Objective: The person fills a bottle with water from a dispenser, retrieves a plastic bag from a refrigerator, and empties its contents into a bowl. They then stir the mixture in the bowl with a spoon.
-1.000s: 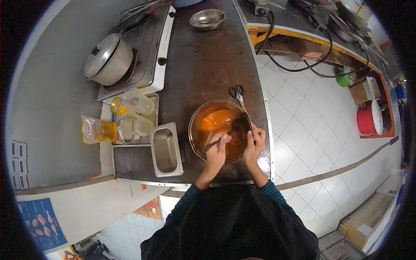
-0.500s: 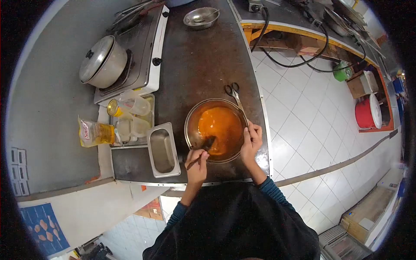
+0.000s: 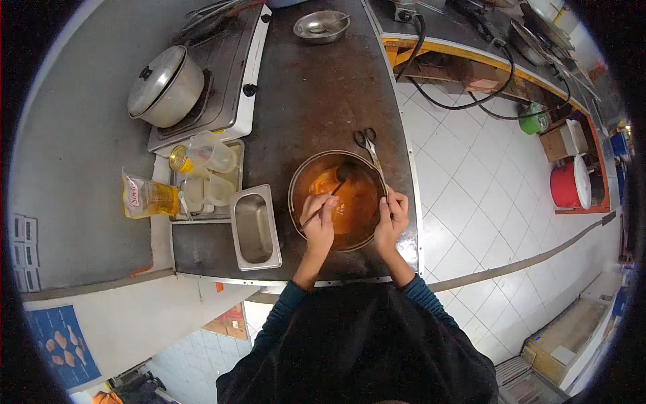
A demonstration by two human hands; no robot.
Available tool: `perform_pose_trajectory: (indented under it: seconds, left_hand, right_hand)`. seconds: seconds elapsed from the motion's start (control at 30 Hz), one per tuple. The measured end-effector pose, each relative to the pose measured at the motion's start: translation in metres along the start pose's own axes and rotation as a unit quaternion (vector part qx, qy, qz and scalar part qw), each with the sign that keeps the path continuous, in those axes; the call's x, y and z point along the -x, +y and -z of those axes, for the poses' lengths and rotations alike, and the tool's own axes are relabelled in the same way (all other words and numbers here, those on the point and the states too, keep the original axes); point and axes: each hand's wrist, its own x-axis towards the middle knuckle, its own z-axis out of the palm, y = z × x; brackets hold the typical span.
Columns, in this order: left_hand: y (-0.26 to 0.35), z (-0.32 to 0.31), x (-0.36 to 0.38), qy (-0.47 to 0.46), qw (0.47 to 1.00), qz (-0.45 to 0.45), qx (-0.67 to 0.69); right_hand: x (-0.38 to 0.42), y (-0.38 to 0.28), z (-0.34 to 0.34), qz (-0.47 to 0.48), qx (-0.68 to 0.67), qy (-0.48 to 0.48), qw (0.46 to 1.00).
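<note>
A round metal bowl (image 3: 297, 219) with orange-brown liquid (image 3: 360, 209) stands near the counter's front edge. My left hand (image 3: 319, 225) is closed around the thin handle of a dark spoon (image 3: 344, 172), whose head reaches the far side of the bowl. Gripping the bowl's right rim, my right hand (image 3: 391, 219) has its thumb over the edge and its fingers outside. Scissors (image 3: 368, 145) lie just beyond the bowl, with the blades beside its rim. To the left sits a rectangular metal pan (image 3: 256, 229).
A tray holds clear plastic jugs (image 3: 214, 153) and a yellow-lidded container (image 3: 180, 159). An oil pouch (image 3: 151, 197) is beside it. Further back, a lidded pot (image 3: 166, 86) sits on a stove (image 3: 245, 111). A small metal bowl (image 3: 321, 27) is at the far end.
My left hand has moved right and away from me, carrying the spoon's head from the near left of the bowl to its far side. My right hand stays on the rim.
</note>
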Motion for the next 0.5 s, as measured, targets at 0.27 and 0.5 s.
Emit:
perform_pose_trajectory:
  seconds: [0.27, 0.5]
  left_hand:
    - [0.028, 0.012, 0.027, -0.155, 0.987, -0.009, -0.040]
    - [0.032, 0.055, 0.039, -0.199, 0.975, 0.028, -0.094]
  right_hand:
    - [-0.003, 0.000, 0.000, 0.006, 0.012, 0.004, 1.000]
    - [-0.004, 0.003, 0.002, 0.033, 0.012, 0.003, 0.999]
